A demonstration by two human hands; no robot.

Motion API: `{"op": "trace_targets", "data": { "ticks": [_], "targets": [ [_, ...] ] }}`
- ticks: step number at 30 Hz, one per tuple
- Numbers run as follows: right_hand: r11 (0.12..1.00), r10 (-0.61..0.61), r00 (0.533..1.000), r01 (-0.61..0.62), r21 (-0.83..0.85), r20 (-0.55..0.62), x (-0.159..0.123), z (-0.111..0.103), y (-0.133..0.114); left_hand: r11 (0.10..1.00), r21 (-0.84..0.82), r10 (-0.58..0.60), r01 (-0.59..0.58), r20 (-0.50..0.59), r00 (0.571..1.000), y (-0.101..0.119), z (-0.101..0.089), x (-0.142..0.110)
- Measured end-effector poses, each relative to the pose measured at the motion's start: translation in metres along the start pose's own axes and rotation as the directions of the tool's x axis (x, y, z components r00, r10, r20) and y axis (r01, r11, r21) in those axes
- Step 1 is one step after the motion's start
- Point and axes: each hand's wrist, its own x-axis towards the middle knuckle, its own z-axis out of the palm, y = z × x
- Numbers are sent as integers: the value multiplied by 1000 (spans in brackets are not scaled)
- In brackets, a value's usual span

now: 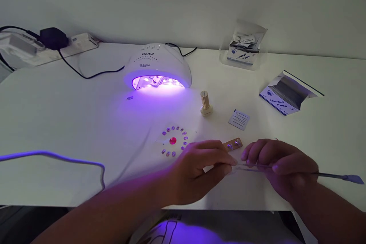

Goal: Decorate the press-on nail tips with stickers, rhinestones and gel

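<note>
My right hand (288, 164) is closed around a thin metal cuticle pusher (353, 178). Its flat, spade-shaped end sticks out to the right. The thin far end runs left to the fingertips of my left hand (207, 164). There the left thumb and fingers pinch something small by the tool's end, too hidden to make out. Behind the hands lies a tan strip (238, 143) carrying shiny purple-lit pieces, partly covered by the left hand. A ring of small gems (173, 128) surrounds a red gem (173, 141) left of that hand.
A white nail lamp (160, 59) glows purple at the back. A gold-capped polish bottle (205, 103), a flat sachet (239, 119) and an opened alcohol pad box (283, 101) stand or lie beyond the hands. A white cable (51, 155) crosses the left side.
</note>
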Motion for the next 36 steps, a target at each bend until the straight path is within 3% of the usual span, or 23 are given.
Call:
{"op": "trace_targets", "data": {
  "ticks": [10, 22, 30, 36],
  "targets": [
    [996, 17, 994, -7, 92, -104, -2, 6, 6, 999, -31, -29, 29, -1, 1000, 0, 0, -1],
    [995, 73, 992, -66, 69, -101, -4, 4, 3, 989, 54, -136, 140, -78, 988, 0, 6, -1],
    [984, 114, 987, -96, 151, -115, -4, 7, 4, 980, 87, -177, 181, -58, 983, 1, 5, -1],
    [991, 106, 985, -94, 95, -134, -4, 7, 3, 976, 91, -195, 199, -56, 979, -1, 5, -1]
  ]
}}
